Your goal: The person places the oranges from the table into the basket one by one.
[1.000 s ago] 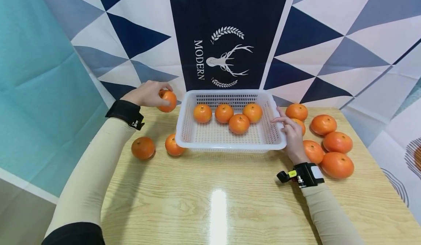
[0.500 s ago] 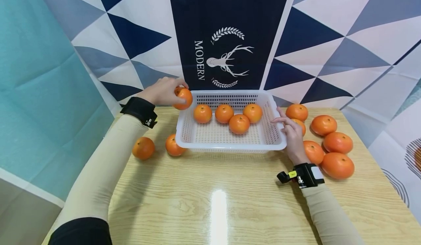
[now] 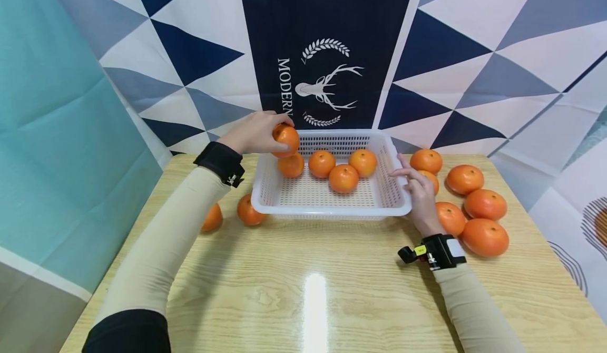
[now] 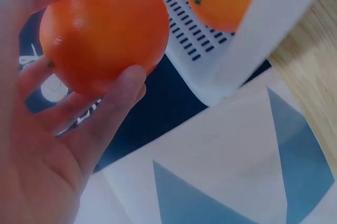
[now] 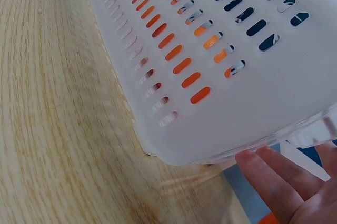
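Observation:
My left hand [image 3: 258, 133] grips an orange [image 3: 286, 138] between thumb and fingers. It holds this fruit above the left end of a white perforated plastic basket [image 3: 327, 211]. In the left wrist view, the thumb presses one side of the held orange [image 4: 105, 32] and fingers curl behind it. Several oranges lie inside the basket, including one [image 3: 343, 178] near its middle; the held fruit partly covers the leftmost one [image 3: 291, 165]. My right hand [image 3: 419, 195] holds the basket's right rim, some fingers over it. In the right wrist view, two fingertips [image 5: 253, 160] touch the rim's outer side.
Right of the basket, several oranges [image 3: 486, 204] sit on the wooden table [image 3: 265, 284], some close to my right hand. Two more stay at the left: one [image 3: 248, 211] by the basket's front-left corner, another [image 3: 212, 218] partly behind my left sleeve. A patterned cloth [image 3: 199, 42] hangs behind.
My left hand has carried the orange rightward, from left of the basket to over its left end. The right hand and the basket have stayed in place.

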The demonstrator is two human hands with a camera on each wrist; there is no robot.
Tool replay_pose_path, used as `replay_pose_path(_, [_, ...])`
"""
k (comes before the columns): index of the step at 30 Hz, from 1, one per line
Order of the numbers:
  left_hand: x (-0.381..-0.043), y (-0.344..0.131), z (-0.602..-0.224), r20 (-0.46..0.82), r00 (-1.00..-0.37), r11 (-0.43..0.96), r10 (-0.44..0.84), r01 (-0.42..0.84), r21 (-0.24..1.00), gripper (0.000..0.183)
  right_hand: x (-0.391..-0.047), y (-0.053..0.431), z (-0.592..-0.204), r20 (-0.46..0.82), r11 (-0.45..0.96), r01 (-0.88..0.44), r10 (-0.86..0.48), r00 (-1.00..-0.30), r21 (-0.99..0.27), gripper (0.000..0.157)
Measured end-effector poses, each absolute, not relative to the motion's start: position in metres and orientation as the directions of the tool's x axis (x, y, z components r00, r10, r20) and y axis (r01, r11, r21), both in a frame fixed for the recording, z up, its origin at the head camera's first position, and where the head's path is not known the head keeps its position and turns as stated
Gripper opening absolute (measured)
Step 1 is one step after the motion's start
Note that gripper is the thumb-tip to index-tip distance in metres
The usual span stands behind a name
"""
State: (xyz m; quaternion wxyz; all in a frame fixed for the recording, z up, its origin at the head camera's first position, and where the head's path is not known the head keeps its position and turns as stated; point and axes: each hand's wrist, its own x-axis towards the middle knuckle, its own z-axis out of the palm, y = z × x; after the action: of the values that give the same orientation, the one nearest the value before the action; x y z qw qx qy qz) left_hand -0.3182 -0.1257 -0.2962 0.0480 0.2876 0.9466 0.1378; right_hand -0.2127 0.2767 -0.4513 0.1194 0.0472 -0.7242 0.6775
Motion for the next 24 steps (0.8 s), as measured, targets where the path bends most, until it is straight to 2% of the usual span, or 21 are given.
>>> replay_pose_path(12, [-0.320, -0.109, -0.312, 0.011, -0.822, 0.764, 0.569, 0.534, 0.363, 0.060, -0.213, 0.276, -0.451, 0.227, 0.074, -0.220, 0.096, -0.969, -0.973, 0.043])
replay_pose_path(24, [-0.322, -0.090, -0.326, -0.010, -0.810, 0.751, 0.587, 0.540, 0.380, 0.061, -0.214, 0.276, -0.452, 0.212, 0.111, -0.200, 0.110, -0.971, -0.973, 0.044])
